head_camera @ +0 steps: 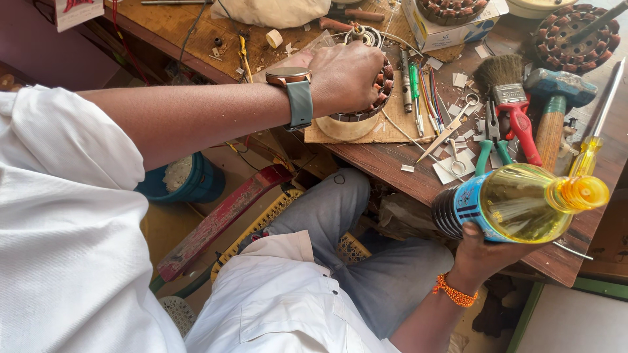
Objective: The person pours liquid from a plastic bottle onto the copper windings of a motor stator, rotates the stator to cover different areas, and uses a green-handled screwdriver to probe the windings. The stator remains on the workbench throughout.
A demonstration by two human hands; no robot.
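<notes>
**Describer:** Head camera looks down over a white shirt and grey trousers at a cluttered wooden surface. The left hand, wearing a wristwatch with a grey-green strap, lies on top of a round motor stator; its fingers curl down over the far rim, gripping it, seemingly to hold it steady on a piece of cardboard.

**Listener:** And the other hand?

**Describer:** The right hand, with an orange thread band at the wrist, holds a clear plastic bottle of yellowish liquid from below. It lies on its side just off the near edge of the surface. The fingers wrap under it, mostly hidden; the thumb presses the blue label. The yellow cap points right, likely held level to keep the liquid in.

**Listener:** What is the stator like?

**Describer:** A ring of dark metal with copper-coloured coils around it, sitting on a pale round base.

**Listener:** What lies nearby?

**Describer:** Tools within easy reach to the right: a red-handled bristle brush, a wooden-handled hammer with a blue head, steel scissors, green-handled pliers, and a yellow-handled screwdriver. Paper scraps are scattered between them. A second stator sits at the far right corner.
</notes>
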